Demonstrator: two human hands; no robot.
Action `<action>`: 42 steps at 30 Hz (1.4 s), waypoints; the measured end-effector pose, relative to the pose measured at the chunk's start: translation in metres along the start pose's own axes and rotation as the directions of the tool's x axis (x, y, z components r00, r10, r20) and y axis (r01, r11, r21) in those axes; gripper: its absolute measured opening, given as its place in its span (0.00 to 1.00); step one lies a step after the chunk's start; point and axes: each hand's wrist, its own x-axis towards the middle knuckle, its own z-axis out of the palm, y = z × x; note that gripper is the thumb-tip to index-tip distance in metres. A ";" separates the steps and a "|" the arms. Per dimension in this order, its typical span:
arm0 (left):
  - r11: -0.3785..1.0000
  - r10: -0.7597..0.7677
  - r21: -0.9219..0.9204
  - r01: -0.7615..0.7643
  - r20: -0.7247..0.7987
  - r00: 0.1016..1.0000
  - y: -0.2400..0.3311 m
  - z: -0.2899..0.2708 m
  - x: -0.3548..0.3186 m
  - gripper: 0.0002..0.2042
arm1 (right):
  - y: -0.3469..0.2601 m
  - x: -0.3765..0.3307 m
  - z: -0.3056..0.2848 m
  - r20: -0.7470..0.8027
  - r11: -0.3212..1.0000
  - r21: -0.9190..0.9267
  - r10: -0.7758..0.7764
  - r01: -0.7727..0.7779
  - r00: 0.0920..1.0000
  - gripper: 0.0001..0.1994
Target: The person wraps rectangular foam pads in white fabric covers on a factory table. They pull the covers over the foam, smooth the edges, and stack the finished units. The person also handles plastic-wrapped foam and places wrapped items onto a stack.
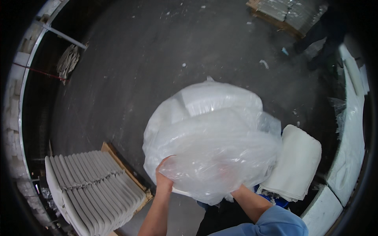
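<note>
A large, rounded white bundle (pixel 204 92) fills the middle of the view, and I cannot make out its kind. Loose, crinkled clear plastic film (pixel 220 157) lies over its near side. My left hand (pixel 165 175) grips the left edge of this film; its fingers are partly covered by it. Under the film on the right, my right hand (pixel 228 173) shows only as a faint pinkish shape, so how its fingers lie is hidden. Both forearms reach in from the lower edge, the right one in a light blue sleeve (pixel 271 224).
At lower left, a row of grey-white padded slabs (pixel 94 188) stands on a wooden pallet (pixel 122 167). A folded white stack (pixel 295 163) is at my right, beside white panels (pixel 348 129). A person's dark legs (pixel 323 39) stand near a wrapped pallet load (pixel 283 13). White scraps (pixel 264 63) dot the floor.
</note>
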 end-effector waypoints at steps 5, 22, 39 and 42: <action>0.978 0.065 -0.172 -0.119 -0.287 0.956 -0.005 -0.091 0.021 0.12 | 0.012 -0.114 0.014 0.055 0.963 -0.268 0.026 -0.010 0.998 0.16; 0.956 0.076 0.233 -0.180 0.395 0.915 -0.007 -0.187 -0.091 0.21 | 0.175 -0.162 0.174 -0.471 0.774 -0.581 -0.572 0.251 0.671 0.32; 0.880 0.305 0.211 -0.426 0.438 0.846 0.014 -0.249 -0.106 0.26 | 0.038 -0.295 0.164 -0.345 0.762 -0.052 -0.620 0.645 0.705 0.14; 0.856 0.320 0.333 -0.394 0.257 0.912 -0.004 -0.262 -0.109 0.22 | 0.037 -0.316 0.175 -0.194 0.774 -0.213 -0.632 0.597 0.750 0.14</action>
